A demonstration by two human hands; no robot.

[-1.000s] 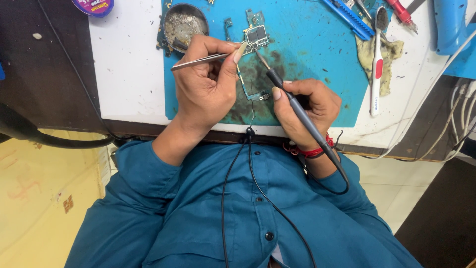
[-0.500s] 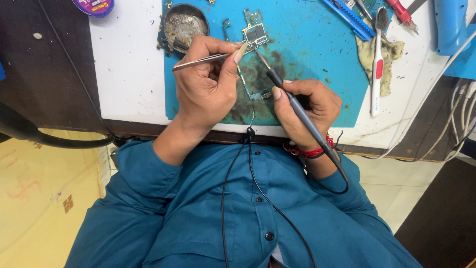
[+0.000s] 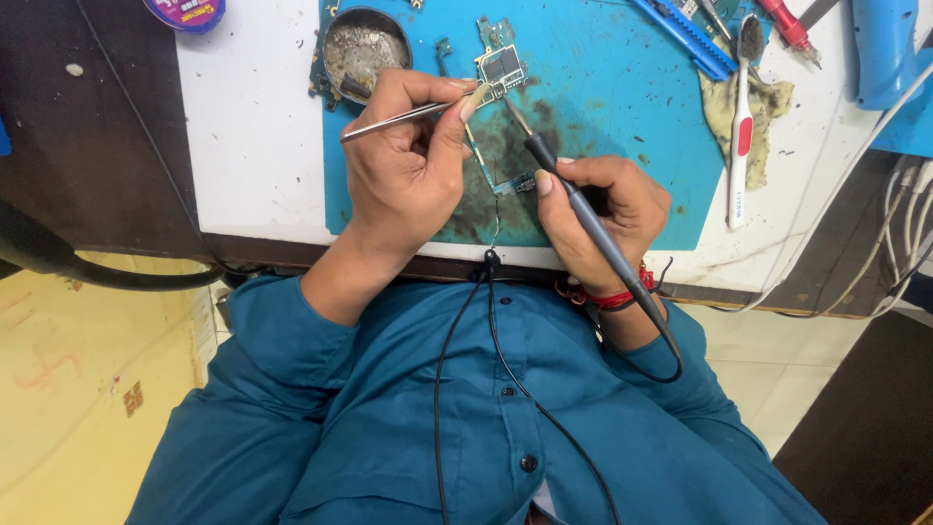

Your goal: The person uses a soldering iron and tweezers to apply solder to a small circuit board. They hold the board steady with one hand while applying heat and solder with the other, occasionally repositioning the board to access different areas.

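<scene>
Barely anything has shifted: our left hand still pinches the tweezers at the small circuit board on the blue mat, while our right hand keeps gripping the soldering iron, tip at the board.

The left hand is curled into a loose fist, knuckles up, thumb and forefinger pinched together at the fingertips in a fine closed grip. Its wrist bends slightly and the forearm runs back and down to a rolled teal sleeve. The right hand lies lower and closer to the body, fingers folded in a pen-style closed grip, thumb pressed along the front. A red thread circles the right wrist. The two hands sit near each other, not touching.
</scene>
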